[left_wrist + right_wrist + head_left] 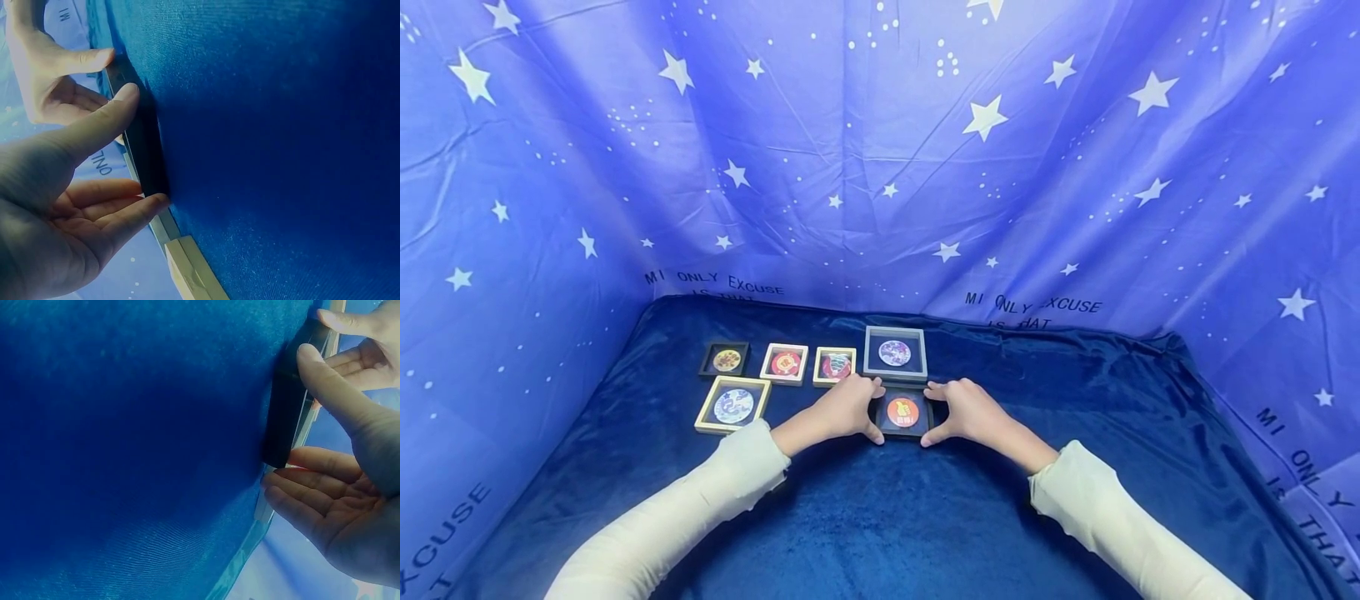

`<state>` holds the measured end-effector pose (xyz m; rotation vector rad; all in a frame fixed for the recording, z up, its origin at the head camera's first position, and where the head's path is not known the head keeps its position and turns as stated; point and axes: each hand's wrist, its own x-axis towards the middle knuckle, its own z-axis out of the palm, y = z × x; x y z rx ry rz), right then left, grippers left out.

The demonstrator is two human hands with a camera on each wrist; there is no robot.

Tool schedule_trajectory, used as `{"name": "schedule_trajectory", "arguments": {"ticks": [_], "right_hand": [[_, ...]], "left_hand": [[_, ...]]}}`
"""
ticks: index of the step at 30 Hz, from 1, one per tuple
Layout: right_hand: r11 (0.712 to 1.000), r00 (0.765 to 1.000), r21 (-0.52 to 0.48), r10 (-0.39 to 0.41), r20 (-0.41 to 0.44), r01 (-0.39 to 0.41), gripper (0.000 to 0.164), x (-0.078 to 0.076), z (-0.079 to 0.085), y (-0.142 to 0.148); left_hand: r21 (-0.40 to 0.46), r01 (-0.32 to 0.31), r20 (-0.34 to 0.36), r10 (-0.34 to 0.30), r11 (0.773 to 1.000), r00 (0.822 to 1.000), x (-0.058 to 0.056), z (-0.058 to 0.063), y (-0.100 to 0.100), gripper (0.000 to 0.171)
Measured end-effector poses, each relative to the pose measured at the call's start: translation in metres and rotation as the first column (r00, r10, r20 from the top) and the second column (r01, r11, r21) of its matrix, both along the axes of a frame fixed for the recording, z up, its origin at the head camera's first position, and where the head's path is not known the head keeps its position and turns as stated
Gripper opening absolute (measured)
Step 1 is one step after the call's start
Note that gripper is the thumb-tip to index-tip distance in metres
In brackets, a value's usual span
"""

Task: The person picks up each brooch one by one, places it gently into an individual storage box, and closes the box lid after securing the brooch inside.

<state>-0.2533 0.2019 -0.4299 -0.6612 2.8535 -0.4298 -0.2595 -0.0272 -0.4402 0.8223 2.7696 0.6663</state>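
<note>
A square black display frame with an orange thumbs-up badge lies on the dark blue cloth, just in front of a larger grey frame with a purple badge. My left hand grips its left side, thumb at the near corner and fingers at the far one. Opposite, my right hand holds the right side the same way. In the left wrist view the black frame appears edge-on between thumb and fingertips. The right wrist view shows its dark side spanned by the right thumb and fingers.
Left of the grey frame, a row holds two small light-edged frames with red badges and a small black frame. A gold-edged frame lies nearer, beside my left forearm. A starry curtain rises behind the cloth.
</note>
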Motion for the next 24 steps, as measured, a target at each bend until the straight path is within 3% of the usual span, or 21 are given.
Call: {"name": "schedule_trajectory", "arguments": {"ticks": [8, 12, 16, 20, 22, 24], "right_hand": [[1.0, 1.0, 0.002, 0.012, -0.006, -0.012, 0.081, 0.001, 0.0032, -0.0012], [1.0, 1.0, 0.003, 0.011, -0.004, -0.011, 0.082, 0.0015, 0.0037, -0.001], [1.0, 1.0, 0.001, 0.005, 0.005, -0.005, 0.082, 0.0021, 0.0047, -0.0011], [1.0, 1.0, 0.001, 0.009, 0.002, -0.009, 0.083, 0.003, 0.0042, -0.0004], [1.0, 1.0, 0.0, 0.013, -0.002, -0.013, 0.084, 0.0035, 0.0033, 0.0002], [1.0, 1.0, -0.004, 0.01, -0.006, -0.01, 0.084, 0.004, 0.0033, 0.0007]], "left_hand": [[0.056, -0.026, 0.034, 0.024, 0.998, 0.999, 0.0021, 0.0014, -0.0016, 0.076], [0.118, -0.051, 0.027, 0.048, 0.992, 0.998, 0.0034, 0.0019, -0.0038, 0.061], [0.167, -0.126, -0.004, 0.128, 0.978, 0.992, 0.0055, 0.002, -0.0039, 0.043], [0.184, -0.226, -0.027, 0.234, 0.957, 0.972, 0.0072, 0.0017, -0.0015, 0.028], [0.186, -0.263, 0.002, 0.268, 0.947, 0.964, 0.0078, 0.0017, -0.0004, 0.018], [0.181, -0.283, 0.025, 0.283, 0.942, 0.959, 0.008, 0.0018, 0.0007, 0.02]]}}
